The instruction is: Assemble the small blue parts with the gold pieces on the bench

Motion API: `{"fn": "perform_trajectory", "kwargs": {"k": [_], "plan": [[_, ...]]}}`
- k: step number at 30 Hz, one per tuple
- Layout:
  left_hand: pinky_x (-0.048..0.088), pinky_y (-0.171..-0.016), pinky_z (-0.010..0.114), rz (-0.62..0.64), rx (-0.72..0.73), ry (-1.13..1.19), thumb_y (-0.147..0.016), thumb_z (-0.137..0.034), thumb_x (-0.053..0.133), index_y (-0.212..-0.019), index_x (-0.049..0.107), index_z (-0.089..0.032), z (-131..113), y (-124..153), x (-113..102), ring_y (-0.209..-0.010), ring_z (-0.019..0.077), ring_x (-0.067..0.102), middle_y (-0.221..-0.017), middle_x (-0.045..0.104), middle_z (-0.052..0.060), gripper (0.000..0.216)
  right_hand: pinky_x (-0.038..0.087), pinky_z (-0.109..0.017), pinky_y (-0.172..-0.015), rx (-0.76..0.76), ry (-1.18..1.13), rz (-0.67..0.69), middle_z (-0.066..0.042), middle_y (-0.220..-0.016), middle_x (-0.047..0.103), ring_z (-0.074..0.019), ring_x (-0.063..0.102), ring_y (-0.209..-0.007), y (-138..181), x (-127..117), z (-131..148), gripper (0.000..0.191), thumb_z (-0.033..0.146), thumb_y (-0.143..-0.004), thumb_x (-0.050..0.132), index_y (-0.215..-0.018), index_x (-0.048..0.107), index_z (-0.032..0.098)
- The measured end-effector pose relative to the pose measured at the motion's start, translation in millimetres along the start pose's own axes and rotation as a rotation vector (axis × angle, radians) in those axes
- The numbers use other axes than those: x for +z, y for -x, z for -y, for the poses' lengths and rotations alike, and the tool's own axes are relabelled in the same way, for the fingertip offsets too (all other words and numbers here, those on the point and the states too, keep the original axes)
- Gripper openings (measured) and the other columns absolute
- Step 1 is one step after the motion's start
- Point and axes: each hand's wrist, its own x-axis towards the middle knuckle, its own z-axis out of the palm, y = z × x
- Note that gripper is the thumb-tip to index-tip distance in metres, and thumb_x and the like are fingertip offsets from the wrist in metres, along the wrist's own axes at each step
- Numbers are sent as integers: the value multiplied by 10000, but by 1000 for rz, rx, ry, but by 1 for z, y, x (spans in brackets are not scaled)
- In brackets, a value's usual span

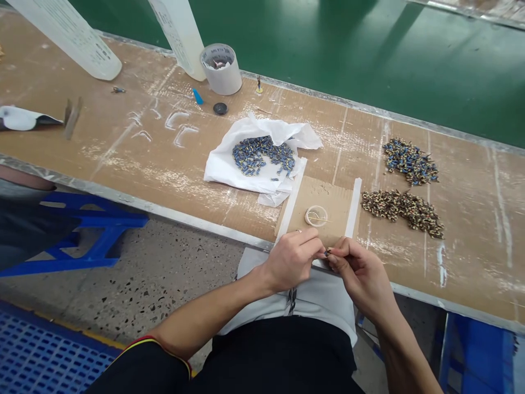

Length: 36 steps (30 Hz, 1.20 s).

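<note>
Small blue part [327, 253]: tiny and dark blue, mostly hidden by fingertips. It is at the near edge of the table [143, 158], just before the cardboard pad [328, 200].
Left hand [291, 260]: thumb and finger pinch the part.
Right hand [361, 273]: pinches the same part from the other side.
White bag [223, 169]: carries a heap of similar blue parts [262, 155].

A: Lighting?
B: Bright, even, from overhead. Soft shadows only; faint sheen on green floor [369, 49], far side.
A: Focus?
B: Sharp centre. Workbench [135, 158] edges bow slightly. Tiny part [327, 253] between left hand [293, 260] and right hand [361, 273] unresolved.
</note>
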Motion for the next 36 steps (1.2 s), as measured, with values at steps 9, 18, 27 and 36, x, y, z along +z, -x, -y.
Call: {"fn": "perform_trajectory", "kwargs": {"k": [9,18,27,36], "plan": [[452,-633,208,55,-49,166,-982,-244,519,-892,666,-123,-1,-5,-10,-679,115,557,-776,585,31,210,506,-249,-611,8,-206,-90,-2,-774,576,-120,567,-667,2,-1,-4,99,279,-922,634,-865,613,200],[431,-640,231,232,-24,78,-1004,-214,440,-885,639,-140,-2,-11,-14,-694,129,557,-768,590,28,244,574,-273,-632,37,-236,-156,-39,-827,673,-140,643,-690,5,-4,-6,125,313,-893,675,-900,660,189],[402,-600,220,259,35,20,-1002,-197,409,-820,612,-140,0,-9,-12,-647,119,532,-730,561,25,279,576,-278,-613,48,-127,-18,-42,-771,690,-150,651,-660,3,-12,-10,146,329,-929,620,-916,660,189],[370,-547,245,281,50,-99,-921,-110,459,-750,568,-161,-4,-9,-8,-600,126,522,-677,552,3,209,525,-263,-587,-58,96,26,-21,-754,659,-142,635,-639,4,-11,-13,176,246,-966,540,-796,567,211]]}}
